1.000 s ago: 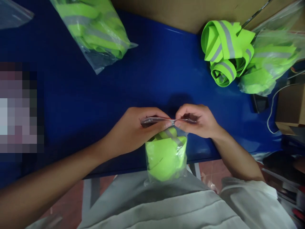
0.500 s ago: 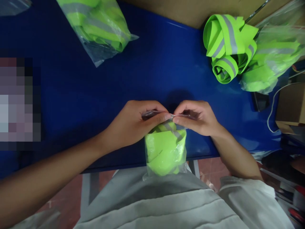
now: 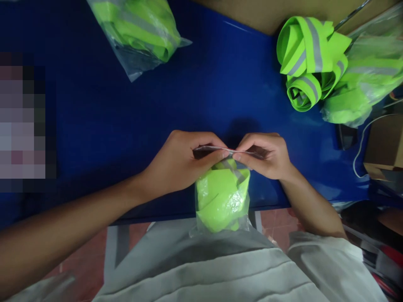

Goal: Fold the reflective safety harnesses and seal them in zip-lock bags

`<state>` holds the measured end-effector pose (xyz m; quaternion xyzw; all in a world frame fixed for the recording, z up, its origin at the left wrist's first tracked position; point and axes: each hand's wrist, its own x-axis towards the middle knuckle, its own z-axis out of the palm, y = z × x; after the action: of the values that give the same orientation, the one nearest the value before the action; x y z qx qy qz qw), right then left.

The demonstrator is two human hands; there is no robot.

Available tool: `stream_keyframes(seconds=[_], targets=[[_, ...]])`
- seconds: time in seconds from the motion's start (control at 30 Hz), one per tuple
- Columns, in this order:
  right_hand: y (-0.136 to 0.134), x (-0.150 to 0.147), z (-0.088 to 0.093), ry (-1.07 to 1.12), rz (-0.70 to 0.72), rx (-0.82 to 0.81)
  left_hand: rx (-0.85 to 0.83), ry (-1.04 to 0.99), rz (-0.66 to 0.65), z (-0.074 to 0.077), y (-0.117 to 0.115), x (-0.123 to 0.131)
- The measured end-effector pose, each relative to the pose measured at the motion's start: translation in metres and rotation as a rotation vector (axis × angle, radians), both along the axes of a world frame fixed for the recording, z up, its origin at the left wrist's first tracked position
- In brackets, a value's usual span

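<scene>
Together, the left hand [image 3: 189, 161] and right hand [image 3: 269, 155] pinched the top of a clear bag [image 3: 242, 222] holding a green band [image 3: 217, 193], near a blue table [image 3: 110, 113] edge.

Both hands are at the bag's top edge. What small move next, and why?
Probably slide the right hand outward along the top edge of the clear bag, pinching lightly, while the left hand steadies it: both pinch near the middle, the edge runs out to either side, and I can't tell whether it is sealed.
</scene>
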<state>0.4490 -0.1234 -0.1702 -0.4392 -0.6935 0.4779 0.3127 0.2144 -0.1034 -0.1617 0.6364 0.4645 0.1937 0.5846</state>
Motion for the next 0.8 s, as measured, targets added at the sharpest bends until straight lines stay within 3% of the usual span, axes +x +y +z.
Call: stream_keyframes(seconds=[0.5, 0.67, 0.8], targets=[[0.0006, -0.0036, -0.0002, -0.048, -0.044, 0.01, 0.084, -0.009, -0.036, -0.0054, 0.0023, -0.0029], [-0.0029, -0.001, 0.0, -0.017, -0.068, -0.012, -0.016, -0.077, -0.062, -0.0028, 0.0043, -0.0053], [-0.001, 0.0034, 0.0023, 0.014, -0.102, -0.063, -0.067, -0.109, -0.005, -0.0019, 0.0055, -0.0069]])
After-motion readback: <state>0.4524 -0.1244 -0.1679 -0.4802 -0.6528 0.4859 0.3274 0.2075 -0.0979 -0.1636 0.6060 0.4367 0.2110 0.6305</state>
